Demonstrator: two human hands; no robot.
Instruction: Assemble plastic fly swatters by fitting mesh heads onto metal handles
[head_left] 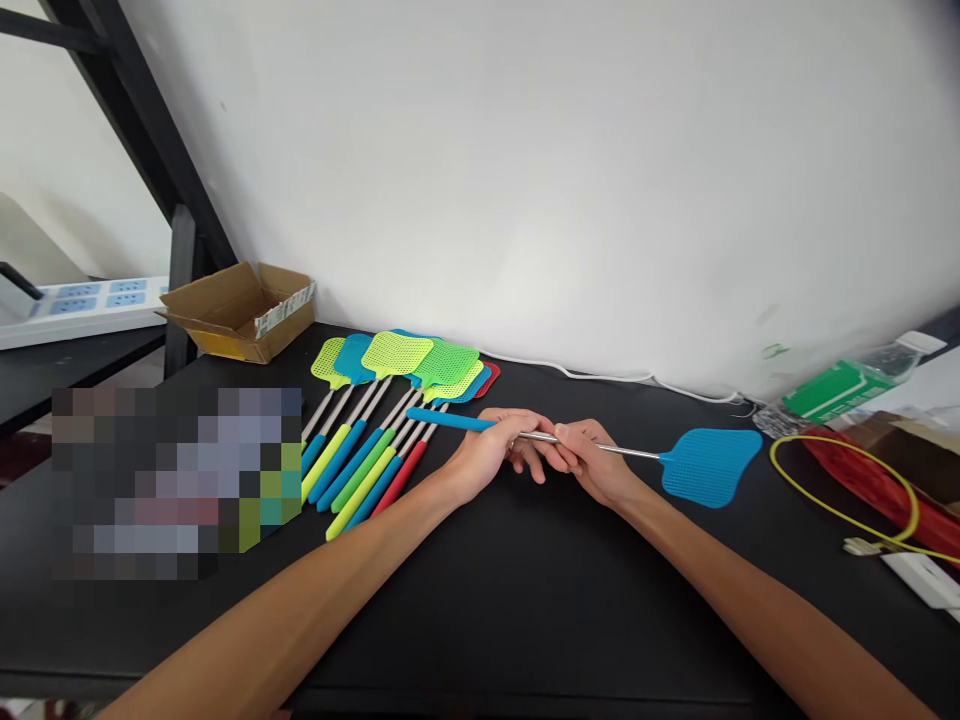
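A blue fly swatter [709,465] lies crosswise over the black table [525,600], its mesh head to the right and its blue handle to the left. My left hand [495,450] is closed round the handle end of its metal rod. My right hand [596,460] pinches the same rod a little further right, near the head. Both hands meet at the middle of the rod. To the left lies a row of several fly swatters [390,410] in green, yellow, blue and red, heads toward the wall.
An open cardboard box [240,312] stands at the back left by a black frame. A plastic bottle with a green label [847,388], a yellow cable [847,480], a red item and a white cord lie at the right. A power strip [90,305] sits far left.
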